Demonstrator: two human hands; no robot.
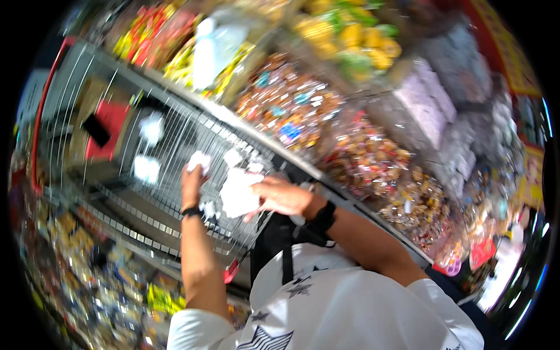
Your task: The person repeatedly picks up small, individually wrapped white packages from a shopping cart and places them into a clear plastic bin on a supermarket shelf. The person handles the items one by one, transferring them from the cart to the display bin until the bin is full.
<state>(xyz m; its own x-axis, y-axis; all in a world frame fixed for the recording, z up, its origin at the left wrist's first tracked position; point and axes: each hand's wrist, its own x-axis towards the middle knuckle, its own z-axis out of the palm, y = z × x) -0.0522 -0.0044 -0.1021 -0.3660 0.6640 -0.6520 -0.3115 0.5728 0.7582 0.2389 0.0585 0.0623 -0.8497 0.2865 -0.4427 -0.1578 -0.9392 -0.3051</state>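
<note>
Over a metal wire shopping cart (168, 127), my left hand (194, 181) grips a small crumpled white item, which looks like paper or thin plastic. To its right, my right hand (280, 194) has its fingers on a larger white crumpled sheet or bag (238, 192); blur hides its material. Several small white pieces lie about both hands, among them one piece (233, 157) above the larger one. Deeper in the cart are a whitish bundle (152, 128) and a bright white patch (146, 169). A cardboard box with a red panel (107, 135) and a black rectangle on it stands at the far end.
A long bin display edge (280, 151) runs diagonally beside the cart. Its bins hold wrapped snacks (288, 105), yellow-and-red packets (144, 35) and yellow packages (350, 35). More packaged goods (109, 280) fill the lower left. The cart's red handle bar (41, 113) is at the left.
</note>
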